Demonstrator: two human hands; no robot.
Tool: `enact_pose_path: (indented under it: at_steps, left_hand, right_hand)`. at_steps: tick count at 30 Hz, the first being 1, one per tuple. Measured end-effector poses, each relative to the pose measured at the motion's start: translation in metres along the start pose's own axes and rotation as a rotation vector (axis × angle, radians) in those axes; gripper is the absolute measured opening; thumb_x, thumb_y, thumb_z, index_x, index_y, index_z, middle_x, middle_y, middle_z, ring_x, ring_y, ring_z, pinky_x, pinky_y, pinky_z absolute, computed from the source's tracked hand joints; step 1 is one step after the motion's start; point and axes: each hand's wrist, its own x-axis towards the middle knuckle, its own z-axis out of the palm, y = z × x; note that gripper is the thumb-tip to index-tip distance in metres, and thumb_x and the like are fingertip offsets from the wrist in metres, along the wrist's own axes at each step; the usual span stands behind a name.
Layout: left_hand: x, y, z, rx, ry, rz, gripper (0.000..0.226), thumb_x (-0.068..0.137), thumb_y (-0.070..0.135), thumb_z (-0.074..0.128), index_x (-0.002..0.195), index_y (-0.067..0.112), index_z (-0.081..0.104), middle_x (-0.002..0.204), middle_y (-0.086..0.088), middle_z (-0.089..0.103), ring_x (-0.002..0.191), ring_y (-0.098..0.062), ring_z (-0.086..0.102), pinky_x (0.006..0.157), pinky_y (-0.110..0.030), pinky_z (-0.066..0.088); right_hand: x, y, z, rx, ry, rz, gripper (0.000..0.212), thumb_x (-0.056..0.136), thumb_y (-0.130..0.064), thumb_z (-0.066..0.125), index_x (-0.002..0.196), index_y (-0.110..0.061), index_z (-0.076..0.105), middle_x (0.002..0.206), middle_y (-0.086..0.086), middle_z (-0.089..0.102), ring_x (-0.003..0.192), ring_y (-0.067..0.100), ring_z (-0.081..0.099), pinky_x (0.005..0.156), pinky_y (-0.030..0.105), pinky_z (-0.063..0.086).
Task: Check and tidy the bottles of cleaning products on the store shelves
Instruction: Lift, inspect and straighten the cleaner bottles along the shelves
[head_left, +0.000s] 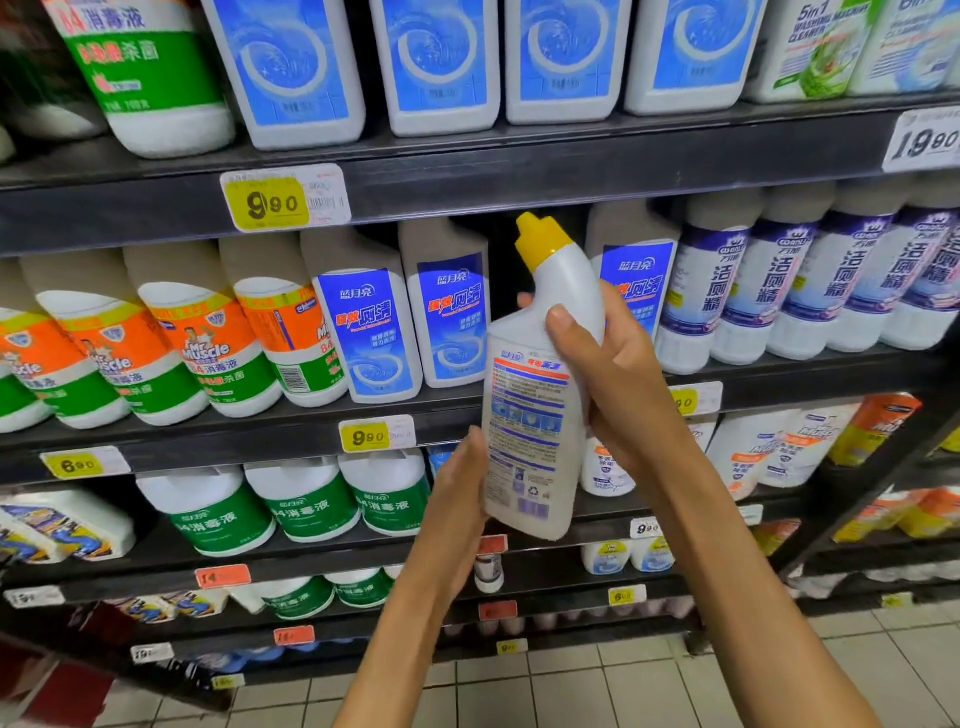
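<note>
Bottle (530, 415) back-label faces us: right hand (618, 384) wraps its neck, left hand (457, 499) flat against base. We turn it, reslot in shelf gap (501, 249).

- The right hand (608, 364), right of the frame's centre, curls round the neck and upper body of a white plastic bottle with a bent yellow cap (540, 374), thumb across the near face.
- The left hand (462, 499), below centre, rests against the bottle's lower left edge.
- Both bare forearms rise from the bottom edge, converging toward the centre.
</note>
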Motion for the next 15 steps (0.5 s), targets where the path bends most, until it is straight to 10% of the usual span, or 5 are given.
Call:
enact_pose_path:
  at_steps: [5, 10, 15]
  left_hand:
    - [0.003, 0.002, 0.014, -0.142, 0.061, -0.15, 0.052, 0.081, 0.059, 0.039, 0.099, 0.022, 0.071, 0.084, -0.002, 0.073, 0.071, -0.016, 0.07, 0.07, -0.032, 0.053]
    - [-0.001, 0.007, 0.024, -0.272, -0.095, -0.286, 0.052, 0.098, 0.046, 0.033, 0.127, 0.006, 0.05, 0.081, -0.014, 0.058, 0.054, -0.018, 0.059, 0.047, -0.025, 0.049]
    - [0.005, 0.009, 0.021, -0.016, -0.024, -0.097, 0.047, 0.091, 0.062, 0.036, 0.113, 0.033, 0.065, 0.107, 0.006, 0.071, 0.105, -0.015, 0.064, 0.085, -0.031, 0.051]
  right_hand:
    - [0.005, -0.003, -0.004, 0.177, -0.096, 0.119, 0.037, 0.081, -0.041, 0.059, 0.117, -0.032, 0.056, 0.106, -0.009, 0.07, 0.094, 0.007, 0.066, 0.073, 0.025, 0.054]
    - [0.008, 0.003, -0.001, 0.236, -0.149, 0.234, 0.1, 0.044, -0.066, 0.081, 0.125, -0.016, 0.051, 0.113, 0.003, 0.068, 0.1, 0.02, 0.067, 0.087, 0.04, 0.053]
    - [0.019, -0.005, 0.0, 0.056, -0.032, 0.201, 0.031, 0.079, -0.048, 0.066, 0.098, -0.023, 0.062, 0.08, -0.002, 0.072, 0.071, 0.008, 0.069, 0.058, 0.024, 0.054]
